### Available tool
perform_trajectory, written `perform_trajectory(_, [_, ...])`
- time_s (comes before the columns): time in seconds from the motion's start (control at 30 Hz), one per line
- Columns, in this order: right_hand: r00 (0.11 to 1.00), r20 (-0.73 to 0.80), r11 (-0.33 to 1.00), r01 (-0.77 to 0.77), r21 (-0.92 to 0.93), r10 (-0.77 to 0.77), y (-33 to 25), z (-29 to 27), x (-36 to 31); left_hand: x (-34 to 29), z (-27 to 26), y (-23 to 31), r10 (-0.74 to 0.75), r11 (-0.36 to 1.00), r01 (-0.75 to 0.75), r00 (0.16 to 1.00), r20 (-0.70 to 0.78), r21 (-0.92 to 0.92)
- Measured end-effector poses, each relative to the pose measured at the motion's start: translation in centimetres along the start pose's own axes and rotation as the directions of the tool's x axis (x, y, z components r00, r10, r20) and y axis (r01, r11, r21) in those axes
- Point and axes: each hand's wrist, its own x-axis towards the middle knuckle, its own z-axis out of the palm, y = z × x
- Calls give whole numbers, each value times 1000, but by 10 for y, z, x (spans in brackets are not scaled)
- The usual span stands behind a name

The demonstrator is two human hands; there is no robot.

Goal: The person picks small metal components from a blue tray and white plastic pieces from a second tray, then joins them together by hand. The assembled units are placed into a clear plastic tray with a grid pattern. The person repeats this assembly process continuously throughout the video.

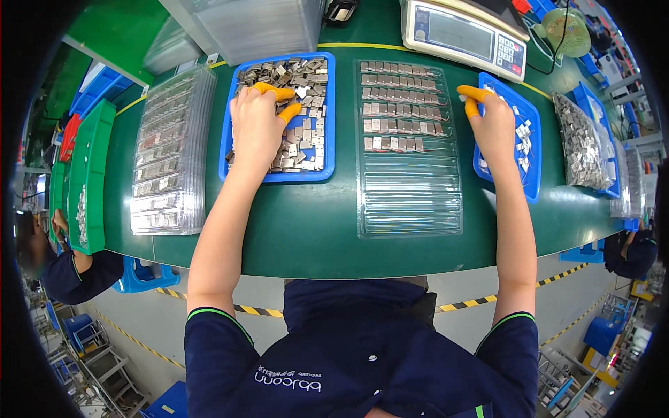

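Observation:
My left hand (258, 129) reaches over a blue tray (330, 125) heaped with small silver metal housings (300, 143). Yellow finger cots cover its thumb and index finger, which are apart with nothing visible between them. My right hand (495, 125), also in yellow finger cots, hovers by the left edge of a smaller blue tray (533, 181) of small white-and-silver parts (523, 136). Its thumb and index finger pinch close around a tiny pale bit I cannot make out. Between my hands lies a transparent ribbed tray (411, 198), its upper rows filled with metal pieces (401, 111).
Left of the metal housings stands a stack of filled transparent trays (167, 160), then a green bin (90, 174). A weighing scale (463, 38) is at the back right. A bag of metal parts (582, 143) lies far right. Other people sit at both sides.

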Motion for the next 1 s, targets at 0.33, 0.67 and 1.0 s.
perform_trajectory(0.33, [962,200,720,-272,638,185,-8,-20,-9,-4,4,-4,134,991,-134,991,-17,-21])
perform_trajectory(0.67, [880,476,374,-440,817,-4,-68,-23,-41,-14,-20,51,-61,93,623,782,620,-777])
perform_trajectory(1.0, [942,334,446,-308,841,21,-80,-18,-58,-34,-11,71,136,371,368,887,442,-853])
